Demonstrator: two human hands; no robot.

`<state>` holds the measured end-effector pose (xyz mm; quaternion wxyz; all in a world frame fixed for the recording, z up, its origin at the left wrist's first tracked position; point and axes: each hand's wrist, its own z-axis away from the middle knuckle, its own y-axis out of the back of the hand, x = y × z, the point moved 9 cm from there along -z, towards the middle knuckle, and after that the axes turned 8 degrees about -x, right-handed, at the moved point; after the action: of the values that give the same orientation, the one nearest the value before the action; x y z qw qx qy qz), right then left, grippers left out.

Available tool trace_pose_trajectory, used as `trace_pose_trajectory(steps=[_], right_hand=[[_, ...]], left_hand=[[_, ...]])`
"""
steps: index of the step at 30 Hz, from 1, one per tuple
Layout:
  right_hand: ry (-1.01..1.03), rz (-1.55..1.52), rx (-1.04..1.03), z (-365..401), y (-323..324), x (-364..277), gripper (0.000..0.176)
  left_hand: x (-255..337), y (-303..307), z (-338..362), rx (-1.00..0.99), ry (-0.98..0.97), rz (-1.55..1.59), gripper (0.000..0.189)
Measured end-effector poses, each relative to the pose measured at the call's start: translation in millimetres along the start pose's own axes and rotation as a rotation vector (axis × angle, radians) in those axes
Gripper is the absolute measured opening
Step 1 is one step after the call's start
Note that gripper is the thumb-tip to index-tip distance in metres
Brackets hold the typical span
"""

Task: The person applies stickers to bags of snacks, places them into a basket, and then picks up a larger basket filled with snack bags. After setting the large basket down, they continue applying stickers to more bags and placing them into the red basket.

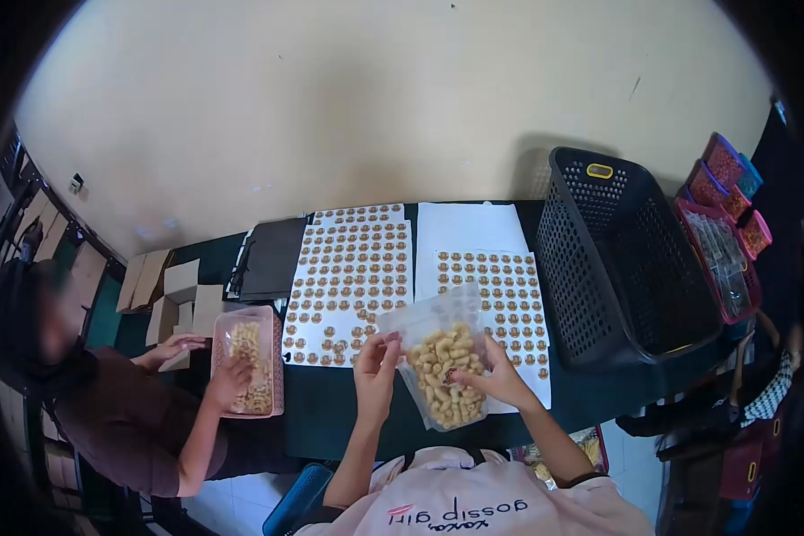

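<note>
Against a plain pale wall [330, 107], dark green table [598, 393] runs across the view. Tall black basket [572, 232] stands on it, R side. Co-worker [116, 420] at far L, one hand in pink basket [279, 375] w/ snack pcs. L sticker sheet [348, 268] & R sticker sheet [518, 313] lie flat, mid-table, rows of small round stickers.

Clear bag [433, 313], approx half full of pale snacks [447, 353], is btwn the hands at the near table edge, in front of the sheets. Long axis runs roughly away from the body, slight tilt; filled end nearer the torso. L hand [377, 371] pinches its upper L edge; R hand [505, 380] grips the R side, thumb on the front by a small brown spot [452, 373], prob. a sticker. Both hands approx equally near; R reaches further over the bag.
</note>
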<state>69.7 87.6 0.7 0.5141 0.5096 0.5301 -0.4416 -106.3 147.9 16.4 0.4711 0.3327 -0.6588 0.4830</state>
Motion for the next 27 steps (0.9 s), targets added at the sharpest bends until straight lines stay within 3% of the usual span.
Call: trace_pose_trajectory(steps=[7,13,17,19,21,23,24,25,27], right_hand=[[-0.088,0.061,0.0,2,-12,0,0.059],[-0.055,-0.038,-0.087,1,-22,24,0.058],[-0.07,0.085,-0.104,2,-13,22,0.07],[-0.118,0.327,-0.084,4,4,22,0.071],[-0.039,0.498,-0.007,0,14,-24,0.07],[0.071,0.965,0.156,3,18,-65,0.067],[0.196,0.998,0.155,2,8,-85,0.048],[0.193,0.996,0.157,0,1,-85,0.048],[0.27,0.919,-0.076,-5,-33,-79,0.025]], left_hand=[[3,2,-4,0.04,-0.115,-0.084,0.012],[-4,17,-3,0.1,-0.062,-0.002,0.013],[4,17,-5,0.088,-0.118,0.044,0.013],[7,18,-10,0.047,-0.156,0.028,0.01],[5,16,-9,0.011,-0.187,0.014,0.007],[13,3,-5,-0.028,-0.271,-0.539,0.005],[17,-8,-1,-0.038,-0.295,-0.605,0.007],[18,-13,2,-0.041,-0.293,-0.606,0.007],[20,-37,13,-0.208,-0.402,-0.721,0.008]])
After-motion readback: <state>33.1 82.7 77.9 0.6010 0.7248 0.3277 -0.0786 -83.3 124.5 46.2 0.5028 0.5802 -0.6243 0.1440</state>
